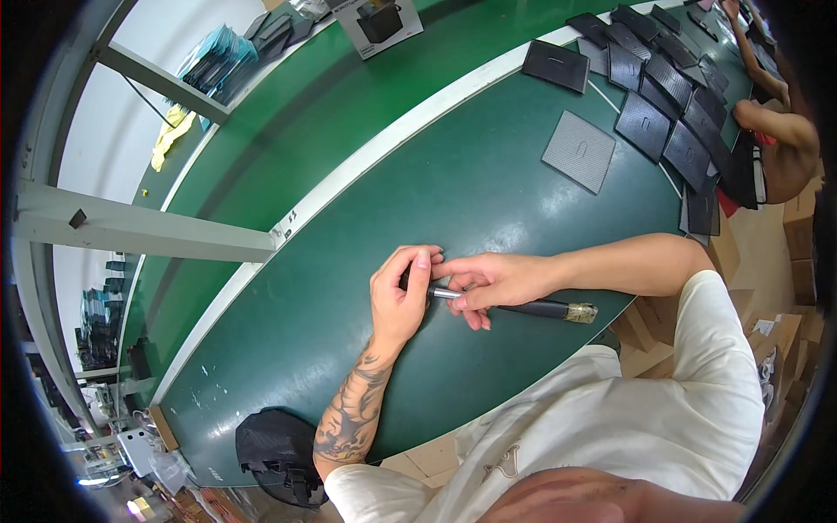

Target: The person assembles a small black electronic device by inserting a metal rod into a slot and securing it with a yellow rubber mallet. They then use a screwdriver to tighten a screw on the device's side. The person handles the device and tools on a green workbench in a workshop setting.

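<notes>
Green table point(471, 187) spreads beneath both hands. Left hand point(399, 301) wraps the tool's point(540, 308) dark end; right hand point(506, 277) closes thumb and fingers on its silver shaft. Its taped butt points right, near the table's edge. Loosened fingers could let it slip and fall. Farther off lie a grey panel point(580, 151), overlapping black panels point(643, 125) and a bag point(279, 453).

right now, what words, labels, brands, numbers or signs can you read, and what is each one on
White product box: printed lettering, partly cut off by the picture's edge; not copied out.
White edge strip: dark characters near the upright post, not copied out.
White shirt: brown outlined emblem, too unclear to tell whether it holds letters.
Cardboard carton label: too small to read.
</notes>
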Tool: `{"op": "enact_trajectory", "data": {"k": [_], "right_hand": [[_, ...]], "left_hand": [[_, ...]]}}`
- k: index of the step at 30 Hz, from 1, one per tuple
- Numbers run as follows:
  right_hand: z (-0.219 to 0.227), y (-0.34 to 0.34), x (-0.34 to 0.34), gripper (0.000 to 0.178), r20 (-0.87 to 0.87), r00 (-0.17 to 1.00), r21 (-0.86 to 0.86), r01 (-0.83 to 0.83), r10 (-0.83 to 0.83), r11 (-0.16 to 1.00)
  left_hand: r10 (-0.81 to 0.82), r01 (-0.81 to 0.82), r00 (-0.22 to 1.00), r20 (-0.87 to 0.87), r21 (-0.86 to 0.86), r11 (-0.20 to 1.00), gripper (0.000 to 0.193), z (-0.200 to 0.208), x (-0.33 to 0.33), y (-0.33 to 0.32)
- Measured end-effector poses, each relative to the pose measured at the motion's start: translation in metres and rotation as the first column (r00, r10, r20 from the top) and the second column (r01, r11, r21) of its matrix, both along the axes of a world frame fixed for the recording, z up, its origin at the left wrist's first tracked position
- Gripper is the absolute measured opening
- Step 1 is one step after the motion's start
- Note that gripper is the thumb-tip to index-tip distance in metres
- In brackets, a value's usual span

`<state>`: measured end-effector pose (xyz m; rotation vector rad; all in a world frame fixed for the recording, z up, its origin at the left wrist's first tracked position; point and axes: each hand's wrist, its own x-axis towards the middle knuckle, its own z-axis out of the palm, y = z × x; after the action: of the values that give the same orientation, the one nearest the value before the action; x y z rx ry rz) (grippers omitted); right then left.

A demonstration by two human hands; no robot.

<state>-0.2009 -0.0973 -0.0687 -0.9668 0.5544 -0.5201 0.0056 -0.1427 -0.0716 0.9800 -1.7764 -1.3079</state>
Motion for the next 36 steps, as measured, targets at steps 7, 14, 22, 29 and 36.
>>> {"op": "enact_trajectory", "data": {"k": [7, 14, 22, 29, 36], "right_hand": [[0.001, 0.001, 0.002, 0.063, -0.018, 1.0, -0.007, -0.002, 0.001, 1.0], [0.003, -0.001, -0.002, 0.062, 0.001, 1.0, 0.128, 0.02, -0.02, 0.992], [0.014, -0.004, 0.001, 0.063, -0.071, 0.997, 0.098, 0.003, 0.004, 0.995], [0.01, 0.006, 0.002, 0.06, -0.141, 0.987, 0.136, 0.099, -0.079, 0.986], [0.005, 0.008, 0.005, 0.061, -0.171, 0.974, 0.056, 0.163, -0.152, 0.985]], "left_hand": [[-0.006, 0.006, 1.0, -0.006, 0.009, 1.0, 0.021, 0.001, 0.001, 0.001], [-0.005, 0.005, 1.0, -0.002, 0.004, 1.0, 0.021, 0.0, -0.001, 0.001], [-0.01, 0.01, 0.999, 0.035, -0.003, 1.0, 0.026, -0.002, 0.004, 0.0], [-0.025, 0.024, 1.0, -0.004, -0.119, 0.993, 0.017, -0.004, 0.002, -0.002], [0.046, -0.067, 0.995, -0.091, -0.251, 0.966, 0.018, -0.008, 0.0, 0.001]]}}
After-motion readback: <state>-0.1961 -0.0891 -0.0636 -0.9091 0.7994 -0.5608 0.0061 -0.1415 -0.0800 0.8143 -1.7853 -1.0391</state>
